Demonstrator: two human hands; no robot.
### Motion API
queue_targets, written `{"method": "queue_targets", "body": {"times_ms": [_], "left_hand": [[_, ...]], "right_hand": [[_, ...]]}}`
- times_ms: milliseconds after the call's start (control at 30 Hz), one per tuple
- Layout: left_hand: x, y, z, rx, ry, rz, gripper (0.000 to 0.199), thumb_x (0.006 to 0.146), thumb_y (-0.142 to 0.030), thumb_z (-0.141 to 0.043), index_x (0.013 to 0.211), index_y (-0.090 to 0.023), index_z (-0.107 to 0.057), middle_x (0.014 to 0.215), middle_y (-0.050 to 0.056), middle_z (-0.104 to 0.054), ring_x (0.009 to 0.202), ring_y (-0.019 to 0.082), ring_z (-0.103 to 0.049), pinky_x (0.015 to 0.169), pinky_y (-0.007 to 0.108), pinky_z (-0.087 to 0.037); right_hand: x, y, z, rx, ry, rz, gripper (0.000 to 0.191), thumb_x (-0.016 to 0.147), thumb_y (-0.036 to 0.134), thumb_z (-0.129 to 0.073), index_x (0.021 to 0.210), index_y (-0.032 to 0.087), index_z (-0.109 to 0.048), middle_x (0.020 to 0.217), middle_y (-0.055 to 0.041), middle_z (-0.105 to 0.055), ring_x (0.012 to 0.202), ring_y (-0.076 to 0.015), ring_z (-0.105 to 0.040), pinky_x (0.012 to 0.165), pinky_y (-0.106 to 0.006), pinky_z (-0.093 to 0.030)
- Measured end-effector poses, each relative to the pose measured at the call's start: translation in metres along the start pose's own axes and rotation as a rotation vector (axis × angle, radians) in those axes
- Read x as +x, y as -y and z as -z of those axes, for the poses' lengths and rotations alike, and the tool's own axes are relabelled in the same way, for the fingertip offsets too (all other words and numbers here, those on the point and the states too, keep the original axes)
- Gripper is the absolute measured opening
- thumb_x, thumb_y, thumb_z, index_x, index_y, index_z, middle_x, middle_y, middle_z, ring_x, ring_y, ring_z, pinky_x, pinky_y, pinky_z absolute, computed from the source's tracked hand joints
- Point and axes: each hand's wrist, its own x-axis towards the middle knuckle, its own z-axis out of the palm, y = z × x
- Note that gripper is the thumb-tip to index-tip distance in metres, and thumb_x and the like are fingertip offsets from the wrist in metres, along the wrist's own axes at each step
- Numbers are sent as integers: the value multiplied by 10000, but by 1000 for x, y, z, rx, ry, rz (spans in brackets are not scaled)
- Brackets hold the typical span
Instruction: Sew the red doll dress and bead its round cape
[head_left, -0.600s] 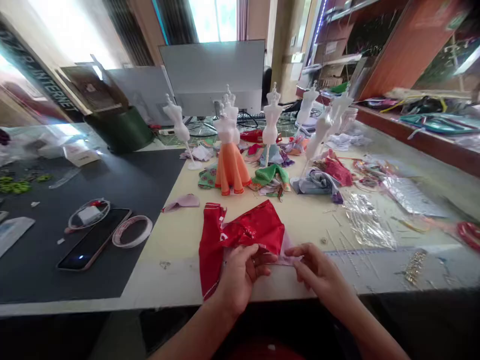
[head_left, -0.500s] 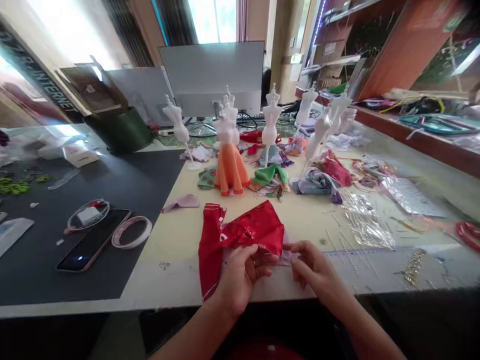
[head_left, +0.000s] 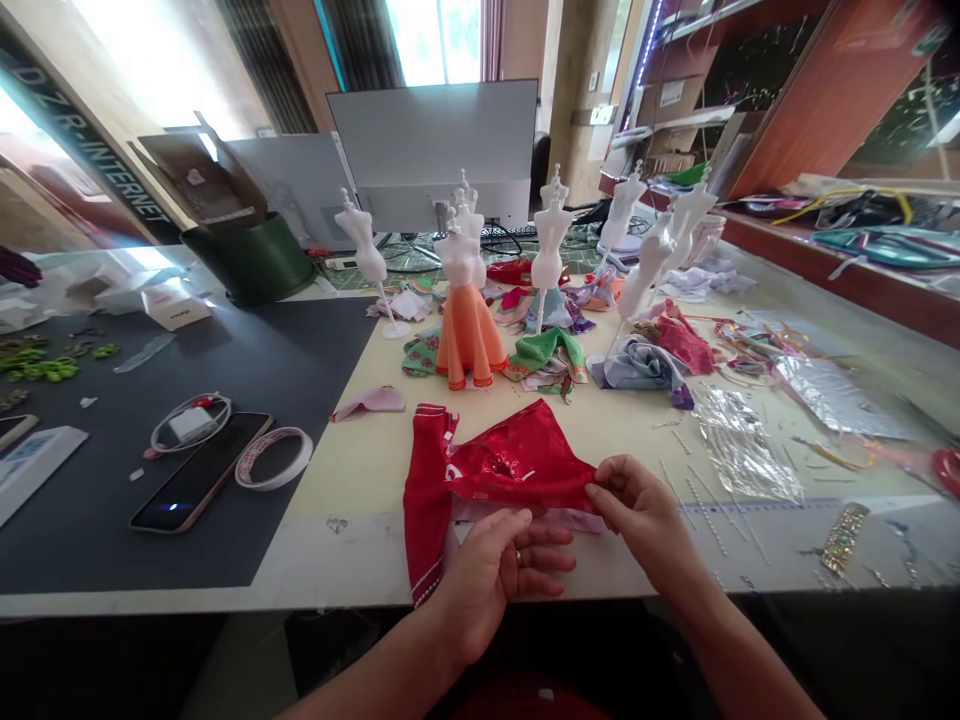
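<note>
A small red doll garment (head_left: 517, 450) with silvery trim lies spread on the cream table, one panel hanging down at its left. Its right corner is pinched between the thumb and fingers of my right hand (head_left: 637, 510). Below the red cloth, my left hand (head_left: 502, 570) rests palm up with its fingers stretched and apart, holding nothing; a ring shows on one finger. A strip of pale pink cloth (head_left: 570, 520) peeks out from under the garment's lower edge. Behind it stands a white mini dress form (head_left: 459, 255) wearing an orange skirt (head_left: 469, 340).
Several bare dress forms (head_left: 553, 240) and heaps of fabric scraps (head_left: 551, 355) fill the back. Left, a phone (head_left: 202, 475), a tape roll (head_left: 274, 460) and a coiled cable (head_left: 191, 422) lie on a dark mat (head_left: 300, 340). Right are a clear plastic bag (head_left: 742, 440) and bead strands (head_left: 705, 510).
My right hand has taken the garment's right corner and pulled it rightward, flattening the cloth. My left hand has come off the fabric and opened below it. The view has shifted slightly.
</note>
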Motion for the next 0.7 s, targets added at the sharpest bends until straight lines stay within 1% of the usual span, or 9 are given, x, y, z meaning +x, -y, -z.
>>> {"method": "queue_targets", "body": {"times_ms": [100, 167, 200, 300, 367, 433, 500, 567, 700], "left_hand": [[-14, -4, 10, 251, 25, 12, 259, 855, -334, -503, 981, -113, -552, 895, 114, -669, 666, 156, -639, 478, 208, -462], [-21, -10, 20, 559, -13, -128, 226, 837, -326, -533, 943, -130, -574, 813, 75, -660, 622, 142, -609, 476, 215, -452], [-23, -14, 27, 747, -58, -272, 200, 828, -307, -549, 932, -140, -586, 788, 60, -654, 638, 144, -603, 518, 235, -473], [-20, -28, 48, 1318, -185, -899, 146, 821, -203, -557, 945, -159, -618, 906, 67, -656, 868, 193, -594, 799, 349, -491], [-13, -36, 61, 1599, -212, -1141, 194, 830, -144, -532, 1005, -153, -614, 1002, 85, -646, 980, 223, -556, 892, 402, -448], [-5, -42, 69, 1816, -225, -1226, 234, 838, -120, -514, 1053, -142, -602, 1063, 101, -632, 1013, 243, -534, 924, 441, -417], [2, -45, 73, 1945, -229, -1241, 234, 841, -104, -497, 1048, -136, -603, 1043, 97, -637, 979, 239, -536, 939, 462, -395], [8, -45, 73, 1978, -233, -1246, 200, 840, -81, -478, 968, -140, -620, 948, 72, -653, 909, 216, -545, 944, 461, -386], [12, -45, 75, 1882, -293, -1261, 178, 838, -63, -463, 859, -151, -617, 823, 37, -655, 823, 184, -552, 914, 428, -405]], "right_hand": [[3, -4, 5, -40, 9, 11, 201, 733, 337, -620, 770, 205, -472, 577, 49, -458, 453, -77, -370, 394, -207, -281], [4, -7, 8, -58, 14, 23, 191, 746, 334, -616, 788, 202, -483, 594, 43, -471, 457, -74, -364, 391, -204, -265], [5, -8, 9, -62, 17, 30, 188, 752, 334, -615, 794, 201, -489, 606, 38, -482, 462, -73, -368, 391, -203, -262], [7, -9, 10, -74, 16, 44, 187, 768, 349, -613, 810, 201, -507, 640, 20, -515, 487, -83, -404, 392, -204, -270], [8, -7, 10, -90, 13, 44, 198, 774, 370, -614, 824, 203, -521, 663, 9, -539, 503, -95, -435, 399, -210, -296], [9, -5, 9, -97, 15, 46, 218, 772, 393, -621, 838, 206, -532, 685, -1, -565, 528, -110, -475, 426, -221, -346], [9, -4, 9, -86, 26, 52, 235, 763, 407, -634, 849, 208, -542, 705, -11, -587, 578, -133, -526, 482, -240, -409], [11, -3, 10, -73, 38, 65, 238, 760, 404, -642, 861, 209, -551, 728, -21, -607, 636, -156, -566, 545, -264, -455], [25, 1, 9, -138, 33, 94, 214, 753, 368, -646, 864, 199, -575, 727, -31, -628, 688, -180, -595, 619, -303, -488]]}}
